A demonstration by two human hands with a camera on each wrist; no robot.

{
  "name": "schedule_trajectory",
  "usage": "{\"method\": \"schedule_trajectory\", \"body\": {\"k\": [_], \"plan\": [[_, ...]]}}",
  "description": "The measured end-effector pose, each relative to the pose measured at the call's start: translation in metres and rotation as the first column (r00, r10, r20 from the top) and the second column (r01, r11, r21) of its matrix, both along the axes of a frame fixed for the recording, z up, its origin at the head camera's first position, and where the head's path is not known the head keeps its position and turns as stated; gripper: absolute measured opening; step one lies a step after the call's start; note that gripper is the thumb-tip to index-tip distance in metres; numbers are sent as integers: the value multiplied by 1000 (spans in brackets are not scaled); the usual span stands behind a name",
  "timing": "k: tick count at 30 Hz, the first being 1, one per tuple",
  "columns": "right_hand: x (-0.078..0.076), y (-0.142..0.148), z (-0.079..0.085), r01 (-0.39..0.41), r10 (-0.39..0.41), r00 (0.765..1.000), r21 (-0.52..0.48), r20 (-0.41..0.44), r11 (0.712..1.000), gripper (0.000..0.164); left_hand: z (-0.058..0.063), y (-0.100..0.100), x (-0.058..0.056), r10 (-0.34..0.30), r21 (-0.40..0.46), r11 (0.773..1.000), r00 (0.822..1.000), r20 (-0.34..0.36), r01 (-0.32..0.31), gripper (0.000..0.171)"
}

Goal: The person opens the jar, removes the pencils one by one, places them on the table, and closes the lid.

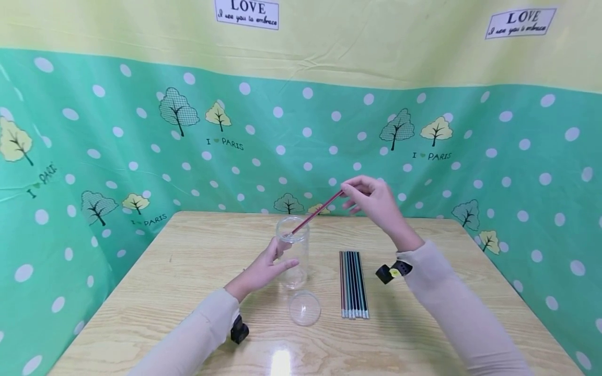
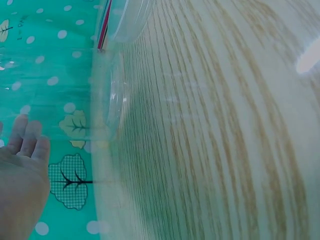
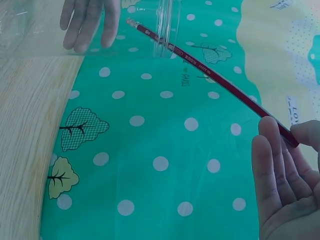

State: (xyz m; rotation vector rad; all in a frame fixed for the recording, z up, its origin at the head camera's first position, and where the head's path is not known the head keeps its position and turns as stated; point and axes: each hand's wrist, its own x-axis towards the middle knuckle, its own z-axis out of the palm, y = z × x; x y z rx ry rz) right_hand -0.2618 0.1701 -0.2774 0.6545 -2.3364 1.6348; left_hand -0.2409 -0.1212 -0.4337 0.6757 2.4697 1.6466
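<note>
A clear cylindrical jar (image 1: 301, 256) stands upright with its mouth uncovered. My left hand (image 1: 263, 269) holds it from the left, thumb across the near side and fingers (image 3: 82, 27) round the far side, seen through the clear wall. Above and to the right of the jar, my right hand (image 1: 373, 201) pinches a dark red pencil (image 3: 220, 80) near one end between thumb and fingertips. The pencil slants down to the left. Its eraser end is inside the jar's mouth, just below the rim.
Right of the jar, several pencils (image 1: 354, 284) in dark and red colours lie side by side, metal ends toward me. A round clear lid (image 1: 304, 308) lies in front of the jar on the wooden table (image 1: 207, 250). A green and yellow printed curtain (image 1: 329, 141) hangs behind.
</note>
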Motion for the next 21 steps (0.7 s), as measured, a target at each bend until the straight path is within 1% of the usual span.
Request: {"method": "schedule_trajectory", "body": {"k": [6, 14, 21], "plan": [[1, 4, 2, -14, 14, 1000, -1, -16, 1000, 37, 1, 0, 0, -2, -3, 1000, 1000, 0, 2, 70], [2, 11, 5, 6, -7, 999, -15, -51, 1000, 36, -1, -1, 0, -6, -1, 1000, 1000, -11, 6, 72], [3, 16, 10, 10, -12, 997, -37, -79, 999, 33, 0, -1, 0, 1, -15, 1000, 1000, 1, -1, 71]]}}
